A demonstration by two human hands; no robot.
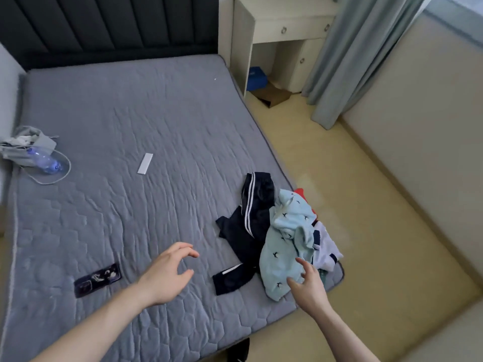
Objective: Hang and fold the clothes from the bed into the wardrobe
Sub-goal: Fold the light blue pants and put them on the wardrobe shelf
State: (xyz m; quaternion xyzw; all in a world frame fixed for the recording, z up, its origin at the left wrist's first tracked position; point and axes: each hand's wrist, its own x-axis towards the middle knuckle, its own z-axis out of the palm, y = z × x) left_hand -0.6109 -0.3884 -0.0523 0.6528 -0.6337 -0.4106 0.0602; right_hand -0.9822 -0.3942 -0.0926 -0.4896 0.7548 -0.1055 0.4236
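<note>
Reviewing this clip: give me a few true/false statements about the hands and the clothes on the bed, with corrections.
1. The left hand holds the dark phone. False: it hovers empty, fingers loosely curled.
2. The right hand reaches over the light blue garment. True.
3. The navy striped trousers lie folded in the wardrobe. False: they lie crumpled on the mattress.
4. A plastic bottle lies near the mattress's left edge. True.

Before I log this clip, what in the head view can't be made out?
- Wardrobe: outside the frame, nowhere in the head view.
- Red garment and white garment: mostly buried under the light blue top, type unclear.
- Dark object by the bed's foot: cut off by the bottom edge.
- Phone: screen detail too small.
- Right hand: contact with the top unclear.
</note>
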